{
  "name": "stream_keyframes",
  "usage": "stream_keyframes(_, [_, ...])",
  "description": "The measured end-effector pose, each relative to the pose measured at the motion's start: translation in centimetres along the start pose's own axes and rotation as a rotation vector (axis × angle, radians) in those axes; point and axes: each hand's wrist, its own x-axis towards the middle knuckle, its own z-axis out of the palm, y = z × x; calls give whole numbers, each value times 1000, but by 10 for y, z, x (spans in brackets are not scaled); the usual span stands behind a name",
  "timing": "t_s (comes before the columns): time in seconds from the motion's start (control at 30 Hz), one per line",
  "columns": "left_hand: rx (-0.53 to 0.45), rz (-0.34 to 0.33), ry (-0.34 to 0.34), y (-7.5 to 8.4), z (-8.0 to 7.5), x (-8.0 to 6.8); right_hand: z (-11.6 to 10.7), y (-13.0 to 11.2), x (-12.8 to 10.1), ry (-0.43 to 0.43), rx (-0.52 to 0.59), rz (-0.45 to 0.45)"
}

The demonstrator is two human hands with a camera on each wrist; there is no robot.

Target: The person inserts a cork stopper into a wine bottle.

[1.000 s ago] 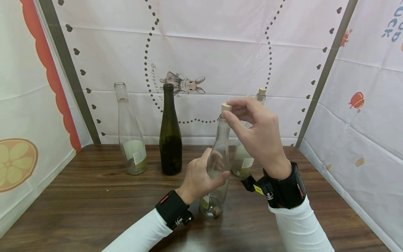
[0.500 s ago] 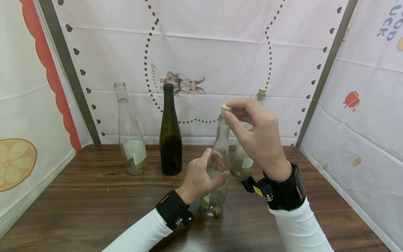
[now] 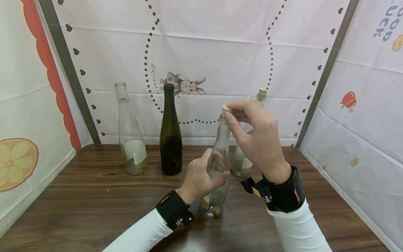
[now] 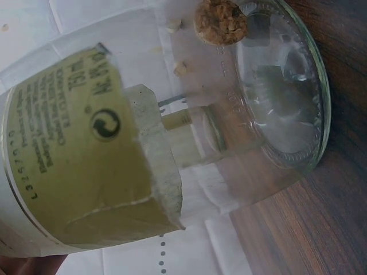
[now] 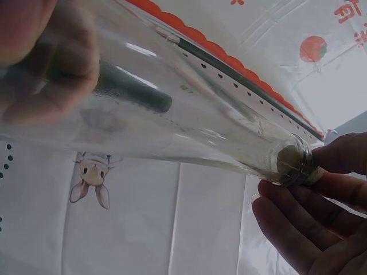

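Observation:
A clear glass bottle (image 3: 222, 140) stands upright on the table near the front, with my left hand (image 3: 196, 178) gripping its body. At the bottle's mouth my right hand (image 3: 259, 136) pinches a pale cork (image 3: 225, 110) between thumb and index finger. In the right wrist view, the cork's lower end (image 5: 291, 161) shows inside the glass neck, and the right hand's other fingers (image 5: 287, 220) lie beside the rim. Low on the bottle, the left wrist view shows a torn olive label (image 4: 103, 154). A loose brown cork (image 4: 221, 22) lies inside near the base.
Behind, a corked clear bottle (image 3: 241, 161) is partly covered by the right hand. Toward the left stand a dark green bottle (image 3: 170, 147) and an uncorked clear bottle (image 3: 130, 129). The brown wooden table (image 3: 94, 210) meets printed white cloth walls (image 3: 214, 63) at its back and sides.
The cork sits slightly lower at the bottle's mouth, and my right hand has sunk a little with it, its wrist turning slightly. My left hand and the bottle stay in place.

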Motion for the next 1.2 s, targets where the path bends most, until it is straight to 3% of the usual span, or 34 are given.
stream_keyframes(0.33, [-9, 15, 21, -1, 0, -1, 3, -2, -2, 6, -115, -68])
stream_keyframes(0.43, [0, 21, 25, -1, 1, -1, 5, -2, -3, 32, -82, -46])
stream_keyframes(0.53, [6, 20, 25, -1, 1, -1, 8, -3, -6, 62, 15, 44])
stream_keyframes(0.63, [7, 5, 22, 0, 1, -2, 10, -6, -8, 64, 180, 239])
stream_keyframes(0.8, [2, -9, 21, 1, 0, -4, 15, -9, -5, -5, 528, 551])
stream_keyframes(1.0, [-5, 11, 14, 3, -2, -8, 24, -7, -3, -116, 844, 660])
stream_keyframes(1.2, [-10, 48, 18, 5, -5, -15, 32, -10, -8, -194, 933, 696])
